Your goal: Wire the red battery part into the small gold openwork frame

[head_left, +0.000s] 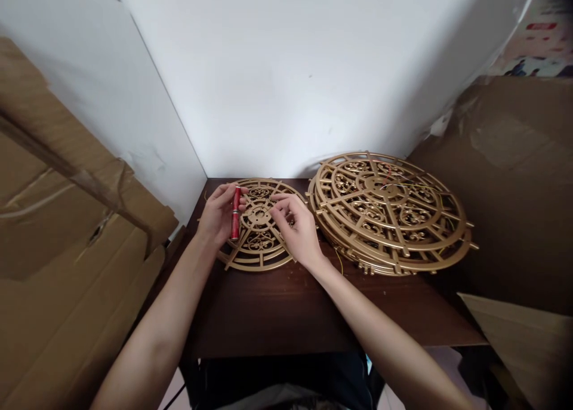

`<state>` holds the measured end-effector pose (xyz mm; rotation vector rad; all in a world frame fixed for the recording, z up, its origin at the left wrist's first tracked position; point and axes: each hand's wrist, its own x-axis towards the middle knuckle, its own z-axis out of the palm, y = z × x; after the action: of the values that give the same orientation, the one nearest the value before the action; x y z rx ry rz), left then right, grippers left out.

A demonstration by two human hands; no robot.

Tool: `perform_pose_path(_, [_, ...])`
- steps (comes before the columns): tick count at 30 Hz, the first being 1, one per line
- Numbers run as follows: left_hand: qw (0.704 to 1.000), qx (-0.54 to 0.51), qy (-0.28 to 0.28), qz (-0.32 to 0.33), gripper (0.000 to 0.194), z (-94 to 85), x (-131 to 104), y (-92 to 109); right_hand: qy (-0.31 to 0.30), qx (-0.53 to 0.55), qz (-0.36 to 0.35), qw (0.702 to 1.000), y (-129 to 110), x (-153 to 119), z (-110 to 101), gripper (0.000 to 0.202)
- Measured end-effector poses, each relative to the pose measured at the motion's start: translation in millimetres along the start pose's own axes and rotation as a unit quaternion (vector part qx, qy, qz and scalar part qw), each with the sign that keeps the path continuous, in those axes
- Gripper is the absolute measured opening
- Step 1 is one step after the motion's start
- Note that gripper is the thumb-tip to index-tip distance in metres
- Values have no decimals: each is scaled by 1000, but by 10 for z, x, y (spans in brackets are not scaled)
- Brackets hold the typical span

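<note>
My left hand [219,214] holds a red cylindrical tool [235,214] with a silver band at its middle, upright between thumb and fingers. It is above the left part of a round gold openwork disc [261,259] that lies on the dark table. Over the right part of the same disc is my right hand [296,222], its thumb and fingertips drawn together near the disc's hub. Whatever those fingertips may pinch is too small to make out.
A stack of similar gold discs [391,210] with thin wires stands at right on the dark wooden table [273,314]. Cardboard [67,231] rises at left, and a cardboard box [514,195] at right. A white wall [286,82] is behind.
</note>
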<state>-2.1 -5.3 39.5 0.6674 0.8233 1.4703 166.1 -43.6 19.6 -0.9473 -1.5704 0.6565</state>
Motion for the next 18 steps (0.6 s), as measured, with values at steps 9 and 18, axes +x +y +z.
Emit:
perform_pose_path(9, [989,109,-84,46,18,10,-76,-39,-95,228,131,960,22,34,54,31])
perform_pose_path(18, [828,492,-31,265,17,-128,4,-110,-61,241,136,959,-52,61,-19,39])
